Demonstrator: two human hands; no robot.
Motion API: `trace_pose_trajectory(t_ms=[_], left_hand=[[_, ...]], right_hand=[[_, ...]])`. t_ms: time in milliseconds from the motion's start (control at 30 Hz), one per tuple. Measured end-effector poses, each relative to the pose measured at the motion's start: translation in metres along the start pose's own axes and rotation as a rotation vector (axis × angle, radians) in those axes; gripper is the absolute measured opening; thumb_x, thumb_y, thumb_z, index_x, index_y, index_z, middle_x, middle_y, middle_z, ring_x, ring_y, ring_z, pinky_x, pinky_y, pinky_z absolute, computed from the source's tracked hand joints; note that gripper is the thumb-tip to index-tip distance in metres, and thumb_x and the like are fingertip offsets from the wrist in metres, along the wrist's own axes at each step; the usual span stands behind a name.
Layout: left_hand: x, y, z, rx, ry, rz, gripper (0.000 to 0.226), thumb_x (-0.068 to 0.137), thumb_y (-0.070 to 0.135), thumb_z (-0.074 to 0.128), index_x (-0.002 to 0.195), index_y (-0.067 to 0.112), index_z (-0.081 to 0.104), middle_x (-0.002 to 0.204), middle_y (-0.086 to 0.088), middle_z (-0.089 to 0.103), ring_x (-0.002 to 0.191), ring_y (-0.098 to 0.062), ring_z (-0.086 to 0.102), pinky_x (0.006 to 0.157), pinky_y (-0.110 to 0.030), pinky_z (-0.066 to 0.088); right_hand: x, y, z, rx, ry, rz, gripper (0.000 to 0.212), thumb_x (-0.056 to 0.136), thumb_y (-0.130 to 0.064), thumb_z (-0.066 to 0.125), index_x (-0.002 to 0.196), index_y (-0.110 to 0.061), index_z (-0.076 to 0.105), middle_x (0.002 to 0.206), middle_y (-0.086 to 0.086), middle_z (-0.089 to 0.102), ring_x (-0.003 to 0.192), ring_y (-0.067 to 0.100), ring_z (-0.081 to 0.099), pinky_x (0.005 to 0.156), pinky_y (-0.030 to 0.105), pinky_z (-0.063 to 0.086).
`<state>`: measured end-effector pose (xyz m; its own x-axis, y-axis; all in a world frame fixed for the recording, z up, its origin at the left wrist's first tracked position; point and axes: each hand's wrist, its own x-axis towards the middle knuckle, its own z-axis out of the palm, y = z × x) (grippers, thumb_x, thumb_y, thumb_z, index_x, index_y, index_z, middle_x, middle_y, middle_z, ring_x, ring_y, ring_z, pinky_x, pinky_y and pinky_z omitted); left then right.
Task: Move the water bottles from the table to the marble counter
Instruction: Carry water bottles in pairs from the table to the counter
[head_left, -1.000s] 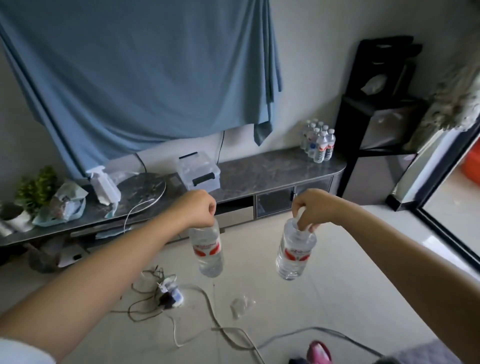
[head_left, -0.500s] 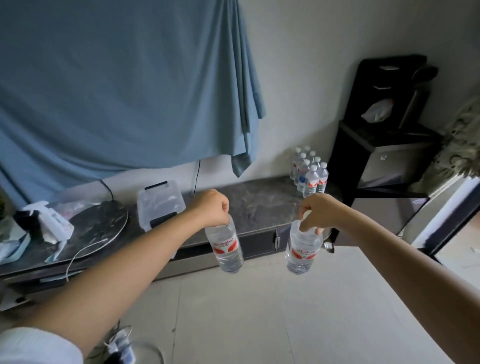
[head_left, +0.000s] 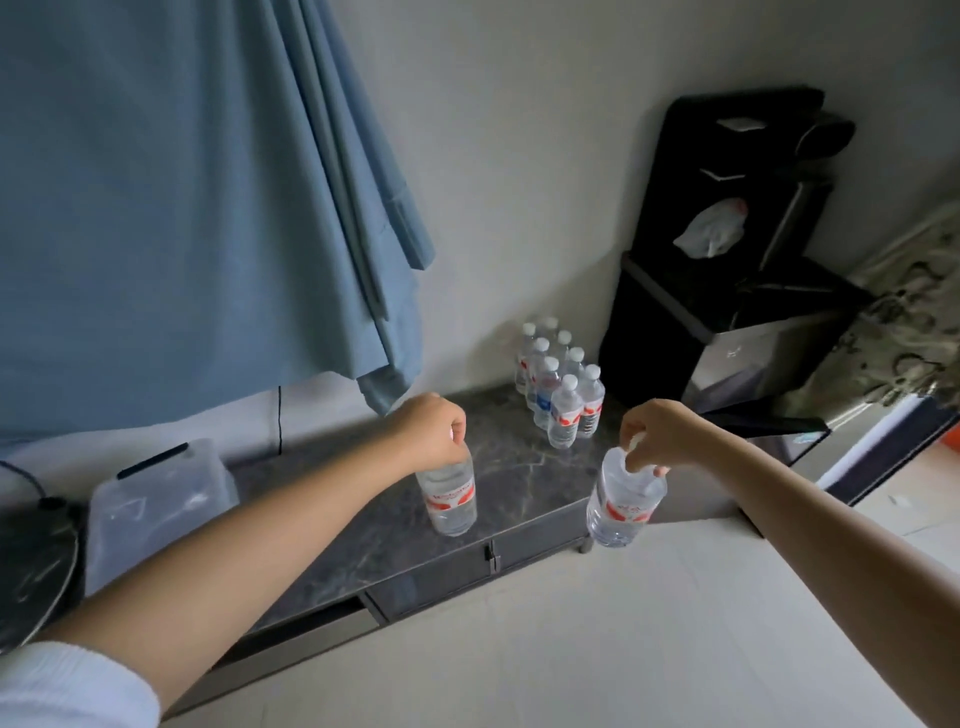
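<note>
My left hand (head_left: 434, 434) grips the cap end of a clear water bottle (head_left: 451, 500) with a red label, held upright over the dark marble counter (head_left: 524, 467). My right hand (head_left: 657, 436) holds a second red-labelled bottle (head_left: 621, 506) by its neck; it hangs tilted past the counter's front edge, over the floor. Several more water bottles (head_left: 561, 384) stand grouped at the counter's back right corner, near the wall.
A clear plastic box with a black handle (head_left: 156, 499) sits on the counter's left. A blue cloth (head_left: 182, 208) hangs on the wall. A black cabinet unit (head_left: 727, 291) stands right of the counter. Cabinet doors (head_left: 457, 571) lie below the counter edge.
I have come closer to the counter; both hands with their bottles moved forward, the left bottle from in front of the cabinet to above the marble top.
</note>
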<state>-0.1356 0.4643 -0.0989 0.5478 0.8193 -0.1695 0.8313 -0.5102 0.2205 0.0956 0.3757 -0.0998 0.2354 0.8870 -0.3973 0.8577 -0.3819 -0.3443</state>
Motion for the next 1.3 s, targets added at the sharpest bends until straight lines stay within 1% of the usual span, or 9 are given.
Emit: trace_pose_trajectory(t_ms=[100,233,367,533,633,733,867,1067,1300], left_hand=[[0.052,0.008,0.010,-0.016,0.001,-0.029,0.019,0.081,0.015,0.055,0.092,0.014,0.070,0.085,0.002,0.045,0.103,-0.027,0.059,0.083,-0.029,0.048],[0.121,0.027,0.026,-0.071,0.010,-0.064,0.024,0.084,0.016,0.056,0.106,0.014,0.065,0.106,-0.004,0.054,0.110,-0.023,0.056,0.072,-0.020,0.032],[0.183,0.042,0.054,-0.151,-0.074,-0.146,0.031,0.079,0.018,0.062,0.110,0.014,0.062,0.121,-0.005,0.057,0.111,-0.023,0.056,0.085,-0.025,0.043],[0.254,0.073,0.085,-0.168,-0.213,-0.278,0.032,0.080,0.018,0.062,0.111,0.013,0.063,0.122,-0.009,0.056,0.116,-0.023,0.054,0.091,-0.025,0.044],[0.287,0.091,0.099,-0.187,-0.248,-0.345,0.032,0.079,0.020,0.060,0.110,0.014,0.062,0.120,-0.006,0.061,0.120,-0.023,0.052,0.097,-0.025,0.043],[0.311,0.109,0.112,-0.263,-0.277,-0.434,0.042,0.076,0.031,0.048,0.110,0.010,0.063,0.115,-0.007,0.064,0.112,-0.025,0.057,0.090,-0.022,0.043],[0.343,0.116,0.138,-0.310,-0.338,-0.493,0.039,0.078,0.027,0.062,0.113,0.011,0.061,0.120,-0.010,0.061,0.114,-0.023,0.055,0.077,-0.020,0.036],[0.377,0.125,0.180,-0.335,-0.347,-0.526,0.036,0.082,0.022,0.065,0.114,0.007,0.062,0.123,-0.012,0.060,0.115,-0.023,0.056,0.091,-0.024,0.042],[0.390,0.128,0.208,-0.378,-0.319,-0.528,0.034,0.082,0.016,0.062,0.115,0.009,0.062,0.126,-0.010,0.059,0.119,-0.021,0.053,0.095,-0.024,0.042]], right_hand=[[0.044,0.019,-0.013,-0.008,0.032,0.022,0.024,0.076,-0.005,0.063,0.100,-0.005,0.067,0.087,0.002,0.053,0.063,0.012,0.052,0.041,0.004,0.040],[0.114,0.051,-0.024,-0.010,0.080,0.040,0.040,0.075,-0.008,0.065,0.115,-0.005,0.063,0.110,0.011,0.063,0.091,0.021,0.058,0.066,0.017,0.043],[0.180,0.081,-0.030,-0.075,0.001,0.000,0.032,0.076,-0.011,0.063,0.107,-0.004,0.065,0.095,0.004,0.057,0.090,0.020,0.055,0.052,0.009,0.030],[0.260,0.125,-0.041,-0.210,-0.130,-0.151,0.032,0.080,-0.017,0.061,0.110,-0.008,0.063,0.117,0.010,0.059,0.110,0.022,0.057,0.068,0.013,0.030],[0.299,0.148,-0.042,-0.210,-0.197,-0.227,0.027,0.079,-0.014,0.059,0.105,-0.006,0.064,0.114,0.013,0.059,0.109,0.024,0.055,0.062,0.006,0.026],[0.331,0.165,-0.040,-0.226,-0.259,-0.285,0.027,0.082,-0.013,0.055,0.106,-0.004,0.063,0.110,0.014,0.061,0.111,0.024,0.053,0.078,0.014,0.033],[0.362,0.173,-0.037,-0.221,-0.335,-0.314,0.028,0.082,-0.007,0.058,0.107,0.003,0.063,0.075,0.005,0.052,0.113,0.027,0.055,0.086,0.019,0.038],[0.399,0.179,-0.009,-0.200,-0.428,-0.254,0.037,0.084,-0.013,0.058,0.120,-0.005,0.055,0.128,0.012,0.048,0.123,0.023,0.047,0.097,0.021,0.039],[0.419,0.181,0.012,-0.175,-0.460,-0.240,0.038,0.084,-0.007,0.060,0.122,-0.007,0.053,0.135,0.011,0.043,0.125,0.022,0.045,0.097,0.022,0.043]])
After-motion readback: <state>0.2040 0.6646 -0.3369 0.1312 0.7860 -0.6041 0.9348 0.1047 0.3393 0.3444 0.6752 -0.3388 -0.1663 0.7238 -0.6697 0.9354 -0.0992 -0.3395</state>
